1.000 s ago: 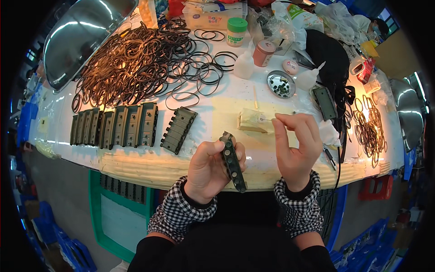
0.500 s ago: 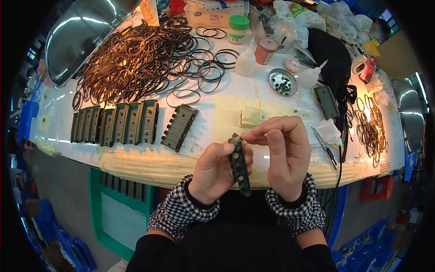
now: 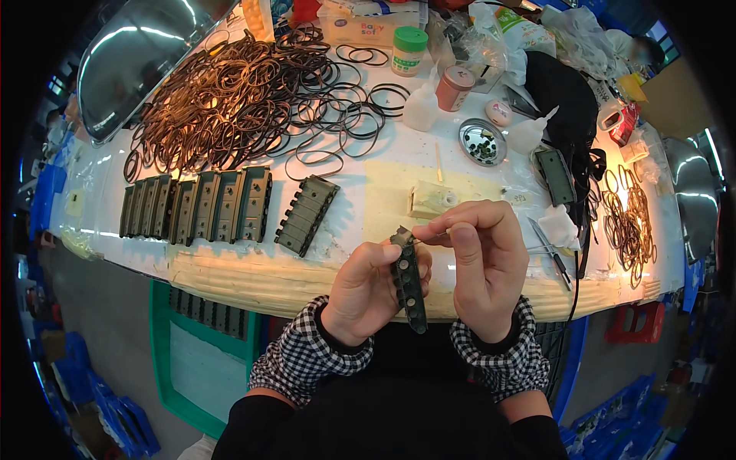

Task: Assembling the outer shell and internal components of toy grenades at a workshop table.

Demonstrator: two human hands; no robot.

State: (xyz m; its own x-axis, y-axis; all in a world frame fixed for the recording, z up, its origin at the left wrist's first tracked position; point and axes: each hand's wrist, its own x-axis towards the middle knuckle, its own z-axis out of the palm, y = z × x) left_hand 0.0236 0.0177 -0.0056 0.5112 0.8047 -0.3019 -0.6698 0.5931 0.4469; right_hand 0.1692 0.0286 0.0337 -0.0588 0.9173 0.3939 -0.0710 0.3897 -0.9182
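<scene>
My left hand is closed round a narrow dark green moulded part, held upright and slightly tilted above the table's front edge. A row of round spots runs along its visible side. The bent fingers of my right hand reach to the part's upper end, index fingertip touching or nearly touching it. Anything pinched there is too small to make out. On the table to the left lies a similar ribbed green part, beside a row of several green parts. Behind my hands sits a pale block.
A large heap of dark rubber bands covers the back left. Farther right stand a green-lidded jar, a pink tin, a round dish with small dark pieces, and a squeeze bottle. Tweezers lie right of my hands.
The whole table view has shifted slightly as my head moved. Both hands keep nearly the same grip and pose at the part, with only slight finger movement.
</scene>
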